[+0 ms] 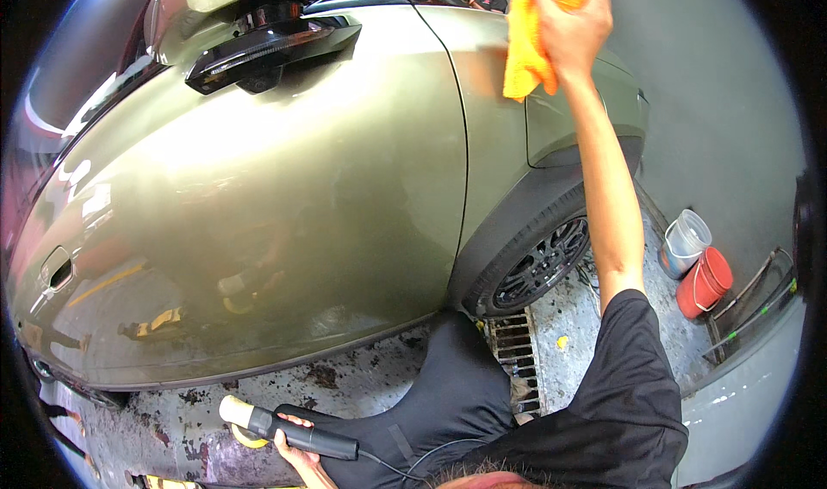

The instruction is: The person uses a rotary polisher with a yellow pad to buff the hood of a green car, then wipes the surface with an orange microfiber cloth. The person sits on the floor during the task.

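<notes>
Glossy, smooth painted door (370,213), fuzzy fabric cloth (523,54), matt plastic-looking polisher (320,438) — smooth plastic buckets (705,280), matt rubber tyre (484,293), rough, flaking painted floor (558,373) — matt woven-looking sleeve (631,355)

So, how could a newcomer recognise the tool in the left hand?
Below the green car in the picture, find the left hand. It grips a black tool with a cream head and yellow pad. Unlike the orange cloth in the right hand, the tool trails a cord.
</notes>
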`<state>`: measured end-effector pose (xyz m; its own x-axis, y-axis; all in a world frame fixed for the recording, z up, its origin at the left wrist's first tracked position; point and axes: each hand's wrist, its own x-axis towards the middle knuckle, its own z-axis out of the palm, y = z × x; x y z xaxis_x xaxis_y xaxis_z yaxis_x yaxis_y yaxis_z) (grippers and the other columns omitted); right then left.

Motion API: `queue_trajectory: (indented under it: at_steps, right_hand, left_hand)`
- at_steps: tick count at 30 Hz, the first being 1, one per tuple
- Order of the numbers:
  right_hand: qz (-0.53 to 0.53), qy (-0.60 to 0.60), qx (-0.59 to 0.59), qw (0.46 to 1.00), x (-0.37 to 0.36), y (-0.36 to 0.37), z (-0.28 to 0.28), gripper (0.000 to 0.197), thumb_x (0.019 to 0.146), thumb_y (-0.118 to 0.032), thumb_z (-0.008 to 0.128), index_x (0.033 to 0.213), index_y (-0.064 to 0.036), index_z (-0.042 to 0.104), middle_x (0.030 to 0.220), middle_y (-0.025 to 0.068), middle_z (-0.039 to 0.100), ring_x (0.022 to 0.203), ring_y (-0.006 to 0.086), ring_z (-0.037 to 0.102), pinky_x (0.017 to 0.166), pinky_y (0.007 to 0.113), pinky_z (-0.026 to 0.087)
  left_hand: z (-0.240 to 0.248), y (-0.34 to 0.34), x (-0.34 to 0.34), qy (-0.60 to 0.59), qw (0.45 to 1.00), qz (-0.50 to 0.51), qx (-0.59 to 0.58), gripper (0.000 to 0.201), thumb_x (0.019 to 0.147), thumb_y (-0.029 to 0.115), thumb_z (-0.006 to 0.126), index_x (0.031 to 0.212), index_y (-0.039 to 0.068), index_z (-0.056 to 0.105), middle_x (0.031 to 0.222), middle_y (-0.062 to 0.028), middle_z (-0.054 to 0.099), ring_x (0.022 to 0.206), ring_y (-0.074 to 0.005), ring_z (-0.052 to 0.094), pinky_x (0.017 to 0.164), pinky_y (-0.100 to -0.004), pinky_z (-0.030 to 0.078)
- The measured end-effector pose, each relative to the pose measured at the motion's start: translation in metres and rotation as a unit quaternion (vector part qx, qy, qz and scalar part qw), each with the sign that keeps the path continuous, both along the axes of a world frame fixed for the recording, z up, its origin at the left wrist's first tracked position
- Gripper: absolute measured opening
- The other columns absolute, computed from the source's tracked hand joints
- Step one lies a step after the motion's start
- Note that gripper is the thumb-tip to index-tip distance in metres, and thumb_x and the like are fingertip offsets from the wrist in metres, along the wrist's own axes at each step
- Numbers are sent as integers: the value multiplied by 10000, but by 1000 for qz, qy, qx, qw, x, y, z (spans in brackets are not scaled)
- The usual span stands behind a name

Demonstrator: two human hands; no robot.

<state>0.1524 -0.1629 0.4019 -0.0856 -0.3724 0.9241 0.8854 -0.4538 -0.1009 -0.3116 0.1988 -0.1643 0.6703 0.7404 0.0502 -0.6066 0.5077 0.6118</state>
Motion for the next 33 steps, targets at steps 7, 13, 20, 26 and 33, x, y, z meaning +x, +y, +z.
queue_trajectory:
  at_steps: [7,13,20,26,33]
  right_hand:
    - [6,73,-241,968,50,71,-19,388,957,-255,787,1265,-30,716,1229,230,716,1245,432,648,1111,543,484]
    - [94,-64,-410,905,50,70,8,365,928,-100,785,1279,-38,707,1216,188,725,1252,380,657,1104,459,508]
    - [107,-119,-346,924,28,101,9,329,818,35,742,1143,-6,763,1111,175,769,1106,360,733,1009,424,563]
    - [7,-118,-409,905,64,61,21,293,840,-84,819,1128,-45,780,1166,163,788,1142,344,740,1024,425,563]
    - [-6,-119,-400,909,65,108,19,300,867,-61,793,1163,-26,763,1193,190,763,1180,380,708,1056,447,546]
  left_hand:
    - [-11,4,13,8,999,-28,-12,531,960,395,765,1338,54,615,1057,-115,672,959,-257,670,903,-442,585]
    - [-13,6,13,23,999,-8,-26,514,965,431,747,1295,67,597,1021,-105,655,910,-259,664,872,-421,578]
    - [-1,-1,17,13,1000,-21,6,493,996,463,714,1284,81,593,1023,-96,661,907,-258,689,857,-420,612]
    - [-11,1,17,13,999,-27,-30,488,984,446,728,1279,85,587,1021,-101,656,900,-266,671,859,-427,593]
    - [-2,2,12,45,999,-20,0,517,967,455,734,1285,73,590,1017,-100,652,907,-254,671,853,-414,582]
